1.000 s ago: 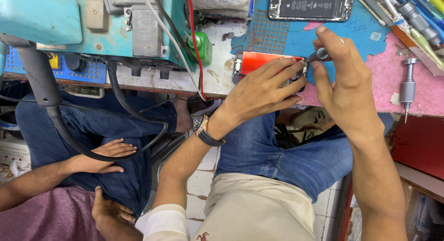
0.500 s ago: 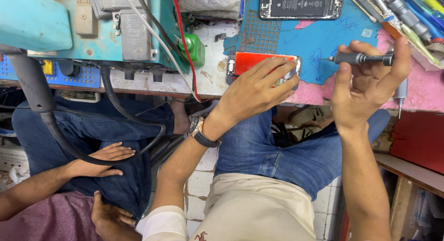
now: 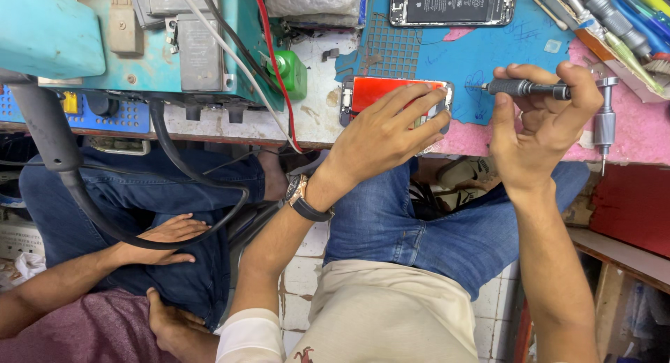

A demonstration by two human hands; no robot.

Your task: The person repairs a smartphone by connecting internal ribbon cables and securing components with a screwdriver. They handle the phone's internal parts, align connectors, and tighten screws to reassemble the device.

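My left hand lies flat over a red phone at the bench edge, fingers spread across its right end, a watch on the wrist. My right hand is closed around a dark precision screwdriver, held level with its thin tip pointing left, a short way from the phone's right end, above the blue mat.
An opened phone lies at the top of the mat. A second silver screwdriver stands at the pink mat's right. A green bottle, cables and a teal machine sit left. Another person's hands rest on their lap at left.
My right hand came off the phone's right end, moved right and turned the screwdriver level, tip pointing left. My left hand stayed on the phone.
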